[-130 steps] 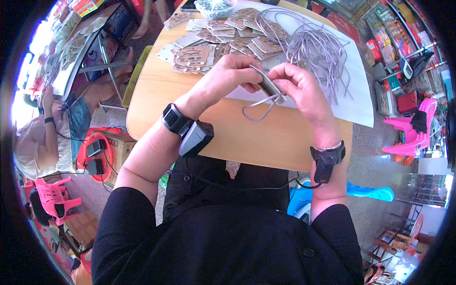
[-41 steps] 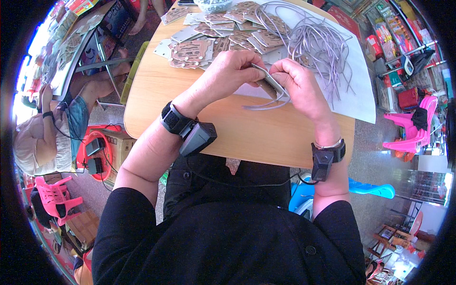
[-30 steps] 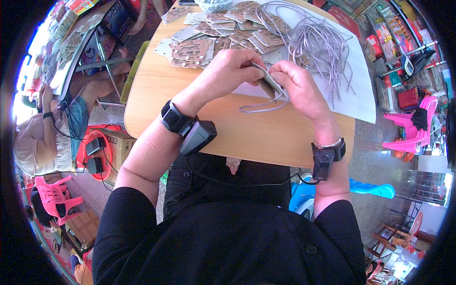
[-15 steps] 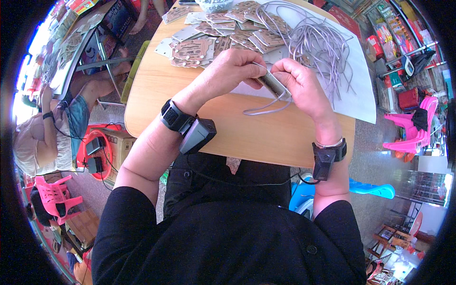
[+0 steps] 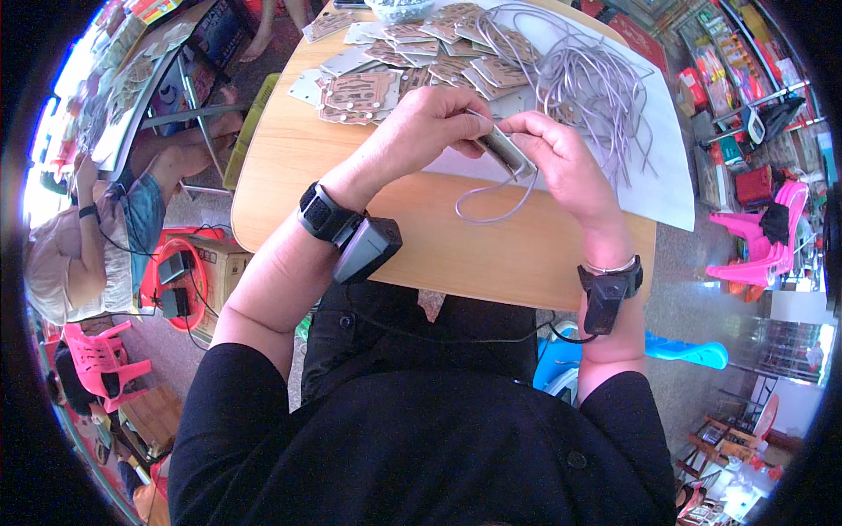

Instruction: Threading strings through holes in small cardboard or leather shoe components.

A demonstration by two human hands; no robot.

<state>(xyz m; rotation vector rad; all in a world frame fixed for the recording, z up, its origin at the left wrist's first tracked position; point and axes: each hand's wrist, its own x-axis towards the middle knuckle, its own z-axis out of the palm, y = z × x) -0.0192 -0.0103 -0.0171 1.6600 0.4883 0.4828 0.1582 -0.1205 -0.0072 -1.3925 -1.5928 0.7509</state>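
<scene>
My left hand (image 5: 436,123) grips a small flat board (image 5: 508,156) by its left end, above the table's near side. The board is tilted nearly edge-on and looks like one of the circuit boards in the pile. My right hand (image 5: 566,164) is closed at the board's right side. Its fingertips are partly hidden, so what they pinch is unclear. A thin grey cord (image 5: 491,221) hangs in a loop below the board's near corner and runs up toward the right hand.
Brown-faced circuit boards (image 5: 360,95) lie heaped beyond my hands. Right of them, a tangle of grey cords (image 5: 596,88) rests on a white sheet (image 5: 668,180). A clear bowl (image 5: 401,10) of small parts stands at the table's (image 5: 289,184) far edge. Another person (image 5: 74,254) sits at left.
The cord's loop below the board has become rounder and hangs slightly lower. My right hand has shifted slightly; my left hand keeps its grip on the board.
</scene>
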